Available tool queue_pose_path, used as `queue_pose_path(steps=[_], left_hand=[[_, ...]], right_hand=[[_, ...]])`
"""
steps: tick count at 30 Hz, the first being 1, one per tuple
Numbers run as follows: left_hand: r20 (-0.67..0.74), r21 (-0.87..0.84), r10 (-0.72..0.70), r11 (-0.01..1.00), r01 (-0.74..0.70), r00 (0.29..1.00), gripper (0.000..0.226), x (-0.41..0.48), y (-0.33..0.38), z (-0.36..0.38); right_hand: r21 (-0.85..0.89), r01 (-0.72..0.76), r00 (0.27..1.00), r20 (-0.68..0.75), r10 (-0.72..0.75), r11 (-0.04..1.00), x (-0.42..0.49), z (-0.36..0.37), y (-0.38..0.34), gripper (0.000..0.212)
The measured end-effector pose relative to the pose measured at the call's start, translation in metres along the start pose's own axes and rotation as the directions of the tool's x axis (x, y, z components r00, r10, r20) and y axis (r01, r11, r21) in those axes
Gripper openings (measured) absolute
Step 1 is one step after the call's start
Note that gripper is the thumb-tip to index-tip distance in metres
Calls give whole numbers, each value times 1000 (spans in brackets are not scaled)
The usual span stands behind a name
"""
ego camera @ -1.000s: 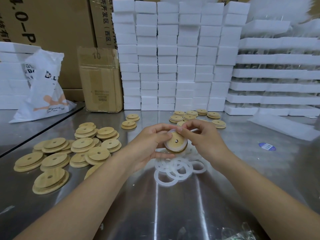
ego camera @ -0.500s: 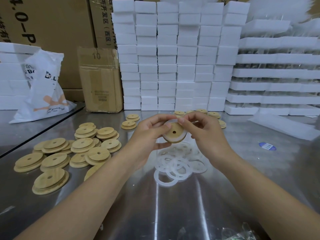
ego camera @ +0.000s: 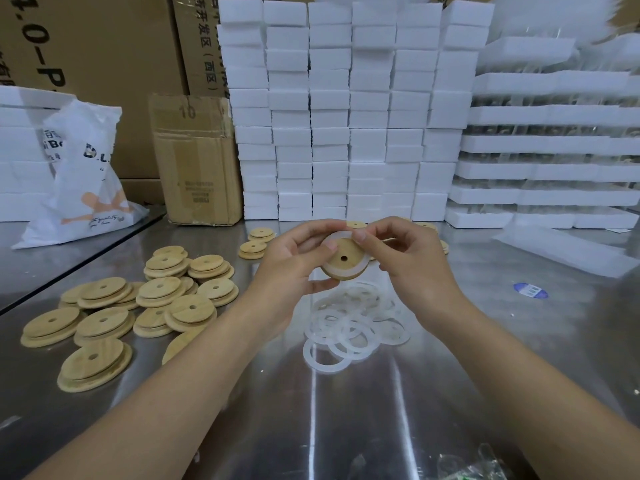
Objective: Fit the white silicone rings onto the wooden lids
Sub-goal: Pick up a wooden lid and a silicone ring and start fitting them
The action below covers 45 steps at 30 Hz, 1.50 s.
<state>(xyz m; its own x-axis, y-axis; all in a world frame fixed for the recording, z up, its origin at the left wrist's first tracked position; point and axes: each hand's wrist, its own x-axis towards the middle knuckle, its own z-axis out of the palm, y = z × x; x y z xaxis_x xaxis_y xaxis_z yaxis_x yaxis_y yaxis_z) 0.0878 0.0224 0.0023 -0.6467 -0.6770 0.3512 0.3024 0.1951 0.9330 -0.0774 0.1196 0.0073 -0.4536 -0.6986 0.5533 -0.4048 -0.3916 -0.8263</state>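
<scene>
- Nearest me, at the lower right edge, lies a crumpled bit of clear plastic wrap (ego camera: 474,462) on the steel table (ego camera: 346,427).
- Both my forearms reach up from the bottom corners and meet over the middle of the table.
- Below my hands a loose heap of white rings (ego camera: 353,327) lies flat on the steel, overlapping one another.
- My left hand (ego camera: 291,268) grips the wooden lid (ego camera: 344,259) in the air above that heap, thumb on its face, fingers curled behind, the lid tilted toward me with its small hole showing.
- My right hand (ego camera: 412,268) pinches the silicone ring (ego camera: 329,239) against the lid's upper edge with thumb and forefinger.
- The ring lies round the lid's raised step at the left and lower right; under my thumbs I cannot tell how it sits.
- To the left, a pile of bare lids (ego camera: 138,299) is spread across the table, some stacked two high.
- To the right, well apart, a blue oval sticker (ego camera: 531,291) is on the steel.
- Just behind my left hand stand two small lid stacks (ego camera: 254,242).
- Farther back are a white printed bag (ego camera: 83,181), a worn cardboard box (ego camera: 197,161), a wall of white foam blocks (ego camera: 346,109) and stacked foam trays (ego camera: 554,143).
</scene>
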Motion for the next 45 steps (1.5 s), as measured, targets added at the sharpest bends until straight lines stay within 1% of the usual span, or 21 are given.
queue_pose_path(steps=[7, 11, 17, 22, 26, 32, 35, 38, 40, 45], left_hand=[[-19, 135, 93, 987, -90, 995, 29, 0, 1, 0], [-13, 182, 110, 978, -106, 994, 31, 0, 1, -1], [-24, 134, 65, 989, -61, 998, 22, 0, 2, -4], [-31, 76, 27, 997, -25, 999, 20, 1, 1, -7], [-47, 32, 10, 999, -9, 999, 19, 2, 1, -8], [-92, -37, -29, 999, 25, 995, 20, 3, -2, -6], [-110, -35, -19, 999, 15, 994, 19, 4, -1, -7], [-110, -3, 3, 1000, -4, 994, 19, 5, 0, -8], [-114, -3, -1, 1000, 0, 993, 20, 5, -1, -8], [-137, -38, -13, 999, 8, 991, 21, 5, -2, -10]], right_hand=[[6, -19, 1000, 0, 19, 1000, -1, 1, 3, 20], [5, -30, 1000, 2, 30, 1000, -1, 2, 4, 21], [-14, 0, 999, 46, 1, 1000, -1, -1, 2, 14], [-53, -19, 998, 66, 23, 998, 0, -2, 2, 11], [-78, -24, 997, 78, 30, 997, 1, -5, 2, 12], [-139, -16, 991, 132, 34, 990, 4, -8, 2, 16], [-136, -22, 989, 141, 41, 990, 5, -9, 0, 17], [-110, -26, 993, 109, 38, 994, 3, -8, 1, 15], [-128, -44, 994, 91, 56, 991, 1, -6, 3, 15], [-152, -93, 987, 116, 111, 984, -1, -3, 4, 21]])
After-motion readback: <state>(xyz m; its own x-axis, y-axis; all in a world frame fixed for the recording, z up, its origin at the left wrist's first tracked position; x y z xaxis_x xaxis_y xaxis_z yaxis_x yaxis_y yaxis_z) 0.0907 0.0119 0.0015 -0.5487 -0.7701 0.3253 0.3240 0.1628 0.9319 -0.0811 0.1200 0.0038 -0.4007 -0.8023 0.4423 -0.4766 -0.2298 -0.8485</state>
